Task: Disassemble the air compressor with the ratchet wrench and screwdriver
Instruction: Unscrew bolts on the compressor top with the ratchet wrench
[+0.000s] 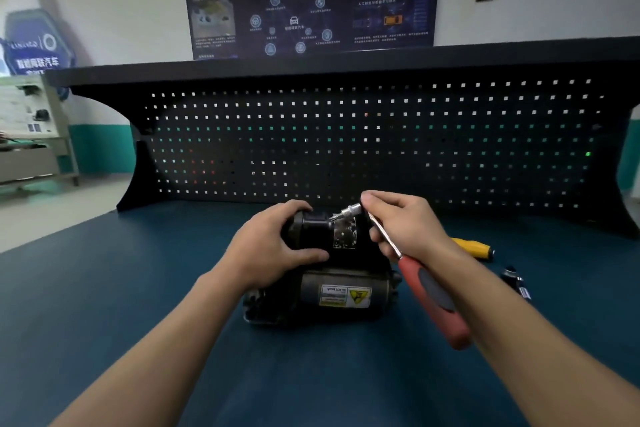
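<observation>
The dark air compressor (pixel 341 291) lies on the blue bench top, a yellow warning label on its grey motor body. My left hand (pixel 273 246) grips its upper black block from the left side. My right hand (pixel 403 225) holds the ratchet wrench (pixel 429 284) near its head; the red and grey handle slants down to the right, free of my palm. The wrench's silver bit (pixel 344 212) points left at the top of the compressor. A yellow-handled screwdriver (pixel 476 247) lies on the bench behind my right wrist.
A small dark and silver part (pixel 516 279) lies on the bench (pixel 138 288) to the right of the wrench handle. A black pegboard (pixel 381 142) with a shelf on top closes off the back of the bench. A poster hangs on the wall above.
</observation>
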